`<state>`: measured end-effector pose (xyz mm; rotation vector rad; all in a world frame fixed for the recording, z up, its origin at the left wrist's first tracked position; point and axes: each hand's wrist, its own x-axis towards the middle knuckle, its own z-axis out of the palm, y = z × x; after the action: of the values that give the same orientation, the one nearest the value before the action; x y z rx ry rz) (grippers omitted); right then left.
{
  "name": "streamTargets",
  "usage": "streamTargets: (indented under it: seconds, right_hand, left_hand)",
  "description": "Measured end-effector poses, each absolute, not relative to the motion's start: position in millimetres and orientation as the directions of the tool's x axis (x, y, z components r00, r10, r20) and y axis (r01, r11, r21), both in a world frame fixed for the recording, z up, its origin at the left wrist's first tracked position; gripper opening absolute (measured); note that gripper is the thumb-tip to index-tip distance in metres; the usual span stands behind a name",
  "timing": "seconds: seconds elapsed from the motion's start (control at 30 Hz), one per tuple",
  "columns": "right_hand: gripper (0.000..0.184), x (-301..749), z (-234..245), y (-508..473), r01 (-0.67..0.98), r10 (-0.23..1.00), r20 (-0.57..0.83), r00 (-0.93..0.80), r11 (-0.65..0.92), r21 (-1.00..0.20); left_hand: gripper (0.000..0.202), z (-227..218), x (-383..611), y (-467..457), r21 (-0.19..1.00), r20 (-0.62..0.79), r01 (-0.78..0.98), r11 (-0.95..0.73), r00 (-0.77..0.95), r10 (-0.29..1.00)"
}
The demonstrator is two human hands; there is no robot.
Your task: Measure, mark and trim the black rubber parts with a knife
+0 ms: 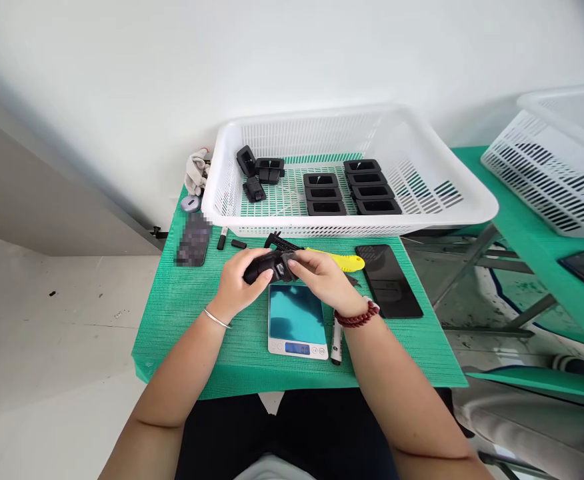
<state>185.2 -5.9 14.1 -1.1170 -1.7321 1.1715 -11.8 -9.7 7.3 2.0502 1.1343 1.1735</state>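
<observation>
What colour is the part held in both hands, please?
The held part is black, shown best in the head view.

Left fingers (260, 285) and right fingers (304, 273) bare, forearms (179, 377) likewise. Left wrist: slim silver-coloured bangle (217, 321), single smooth loop. Right wrist: dark red bracelet (357, 317), thick, beaded or braided, several rows; small whitish piece (371, 303) beside it. Black trousers (227, 437). Pale grey-white top (273, 469), rounded edge at near side.
</observation>
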Motion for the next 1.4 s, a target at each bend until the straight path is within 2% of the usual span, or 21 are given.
streamTargets:
  seconds: [0.4,0.57,0.73,0.83,0.97,1.03,1.23,1.4]
  right_hand:
    - [0.041,189,14,-4,0.235,0.952,0.03,-0.304,0.105,-0.966]
    - [0.042,188,15,-4,0.289,0.923,0.021,-0.384,0.142,-0.947]
    - [0.031,182,18,-7,0.323,0.885,0.077,-0.458,0.247,-0.914]
    - [0.028,175,15,-8,0.385,0.915,0.141,-0.378,0.294,-0.875]
    - [0.035,166,8,-9,0.496,0.945,0.248,-0.214,0.324,-0.806]
    - [0.035,164,7,-9,0.506,0.943,0.275,-0.188,0.333,-0.796]
    - [0.023,174,12,-8,0.402,0.901,0.226,-0.369,0.375,-0.836]
    - [0.023,170,7,-7,0.435,0.916,0.25,-0.315,0.373,-0.82]
  left_hand:
    - [0.03,7,-12,-10,0.671,0.512,0.499,-0.548,0.223,0.829]
    - [0.031,7,-11,-10,0.628,0.53,0.526,-0.574,0.251,0.81]
    - [0.028,7,-10,-11,0.644,0.523,0.493,-0.585,0.275,0.807]
    - [0.028,6,-9,-11,0.664,0.513,0.474,-0.577,0.272,0.814]
    - [0.027,4,-7,-9,0.679,0.508,0.461,-0.572,0.267,0.819]
    - [0.027,3,-7,-9,0.689,0.507,0.447,-0.57,0.264,0.82]
    - [0.026,2,-8,-8,0.762,0.458,0.399,-0.51,0.223,0.86]
    - [0.027,2,-9,-6,0.74,0.479,0.418,-0.527,0.223,0.849]
